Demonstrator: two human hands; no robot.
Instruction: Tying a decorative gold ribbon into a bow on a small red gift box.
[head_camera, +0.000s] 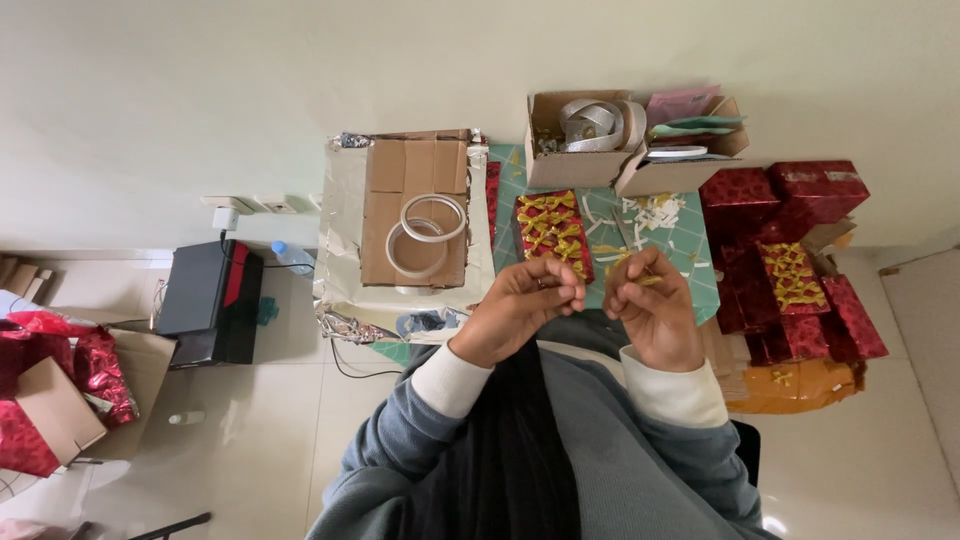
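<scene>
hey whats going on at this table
A person in a grey sweater sits at a green mat, both hands raised over it. The right hand pinches a thin gold ribbon; the left hand is closed close beside it. A red box topped with gold bows lies just ahead, tape rolls on cardboard to the left, red boxes stacked right.

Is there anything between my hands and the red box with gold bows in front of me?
Nothing visible. The left hand and right hand hover just short of the box on the green mat, with only paper scraps beside it.
</scene>
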